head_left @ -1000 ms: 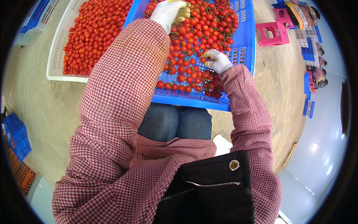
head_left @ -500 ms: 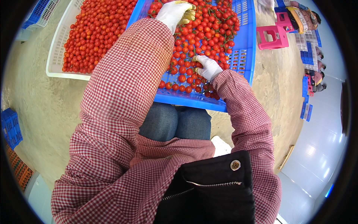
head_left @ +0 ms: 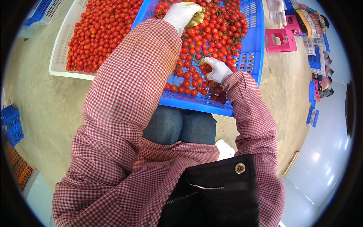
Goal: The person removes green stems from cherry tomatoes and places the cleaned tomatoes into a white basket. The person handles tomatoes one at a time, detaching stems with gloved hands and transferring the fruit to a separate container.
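My left hand (head_left: 185, 16), in a white glove stained yellow-green at the fingers, is over the far part of a blue crate (head_left: 211, 107). Its fingers are curled closed, and whatever they hold is hidden. Loose red cherry tomatoes and ones on green stems (head_left: 223, 28) fill the crate around it. Nearer me, my right hand (head_left: 218, 71), also in a white glove, is low among the tomatoes at the crate's near right. Its fingers and thumb curl round cherry tomatoes (head_left: 205, 69), partly hidden by the glove.
A white crate (head_left: 56, 70) of loose red cherry tomatoes stands left of the blue one. Another person's white-gloved hand (head_left: 276, 14) hangs at the upper right, near pink stools (head_left: 280, 41). Blue crates (head_left: 12, 125) stand far left. People sit farther off at the right.
The view has shifted slightly, moving the crates a little right and down. Both my hands stay at nearly the same spots over the tomatoes. The other person's gloved hand shows more fully.
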`<state>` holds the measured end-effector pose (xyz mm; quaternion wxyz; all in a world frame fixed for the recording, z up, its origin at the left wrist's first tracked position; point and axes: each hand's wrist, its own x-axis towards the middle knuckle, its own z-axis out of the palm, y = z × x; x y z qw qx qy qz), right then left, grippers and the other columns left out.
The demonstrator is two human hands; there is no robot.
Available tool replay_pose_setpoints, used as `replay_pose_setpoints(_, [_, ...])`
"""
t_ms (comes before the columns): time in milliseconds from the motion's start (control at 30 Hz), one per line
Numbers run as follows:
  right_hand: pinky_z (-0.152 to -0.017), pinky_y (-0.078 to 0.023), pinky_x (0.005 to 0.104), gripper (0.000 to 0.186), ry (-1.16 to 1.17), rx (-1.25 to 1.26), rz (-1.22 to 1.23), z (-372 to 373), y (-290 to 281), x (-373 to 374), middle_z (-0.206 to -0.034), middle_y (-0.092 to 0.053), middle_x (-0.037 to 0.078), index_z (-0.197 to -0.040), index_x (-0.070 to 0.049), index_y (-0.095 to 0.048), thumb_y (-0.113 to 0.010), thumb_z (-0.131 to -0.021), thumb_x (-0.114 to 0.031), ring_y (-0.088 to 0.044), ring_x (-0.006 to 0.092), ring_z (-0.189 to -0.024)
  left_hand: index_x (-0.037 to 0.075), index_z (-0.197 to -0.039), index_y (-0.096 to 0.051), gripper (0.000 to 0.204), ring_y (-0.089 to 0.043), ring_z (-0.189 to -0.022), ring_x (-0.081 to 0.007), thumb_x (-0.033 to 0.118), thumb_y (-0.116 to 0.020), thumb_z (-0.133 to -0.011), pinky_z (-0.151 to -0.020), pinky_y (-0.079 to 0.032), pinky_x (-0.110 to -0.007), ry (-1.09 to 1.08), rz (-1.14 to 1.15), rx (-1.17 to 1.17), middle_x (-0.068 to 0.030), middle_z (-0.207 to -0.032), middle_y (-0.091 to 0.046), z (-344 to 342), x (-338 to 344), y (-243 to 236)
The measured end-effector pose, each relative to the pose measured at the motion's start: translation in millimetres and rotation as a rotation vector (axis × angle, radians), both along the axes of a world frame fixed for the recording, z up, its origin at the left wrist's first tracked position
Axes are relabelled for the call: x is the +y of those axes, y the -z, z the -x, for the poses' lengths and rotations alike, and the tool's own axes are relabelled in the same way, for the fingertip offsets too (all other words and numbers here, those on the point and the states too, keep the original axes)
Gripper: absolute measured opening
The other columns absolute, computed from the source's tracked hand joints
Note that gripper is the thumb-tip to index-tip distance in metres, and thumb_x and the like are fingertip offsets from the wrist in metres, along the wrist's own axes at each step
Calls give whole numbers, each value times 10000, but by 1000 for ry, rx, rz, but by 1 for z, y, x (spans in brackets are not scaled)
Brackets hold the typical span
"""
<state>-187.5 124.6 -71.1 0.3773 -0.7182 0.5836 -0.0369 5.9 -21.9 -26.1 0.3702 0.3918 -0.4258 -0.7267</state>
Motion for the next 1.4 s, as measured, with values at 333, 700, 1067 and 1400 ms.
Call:
replay_pose_setpoints(333, [-820, -457, 319, 563, 105, -46, -284, -13, -4, 0, -1012, -571, 125, -1204, -120, -497, -654, -672, -22, -556, 226, -952, 40, -893, -616, 173, -596, -614, -107, 184, -582, -804, -479, -456, -223, 38, -83, -21, -43, -754, -633, 6, 11, -11])
replay_pose_setpoints(700, [-757, -451, 268, 473, 147, -189, -173, -13, -21, -7, -949, -608, 93, -1104, -93, -546, -610, -653, 33, -551, 148, -895, 76, -988, -606, 200, -615, -742, -92, 212, -529, -864, -604, -486, -221, 95, -75, -91, -28, -864, -650, 5, 11, -10])
replay_pose_setpoints(1067, [-828, -450, 273, 638, 436, -734, 40, -19, -95, -27, -1238, -465, 61, -1312, -15, -348, -539, -716, 104, -508, 141, -1020, 35, -1117, -471, 506, -622, -789, -196, 485, -401, -897, -657, -539, -338, 479, -493, 164, -111, -966, -610, 14, 38, -11])
replay_pose_setpoints(1400, [-764, -466, 238, 384, 746, -693, 283, 27, -75, -29, -984, -597, 81, -1147, 7, -525, -478, -776, 92, -577, 144, -864, 2, -987, -568, 358, -602, -681, -127, 340, -506, -887, -377, -403, -145, 257, -570, 561, -113, -889, -611, 6, 14, -11])
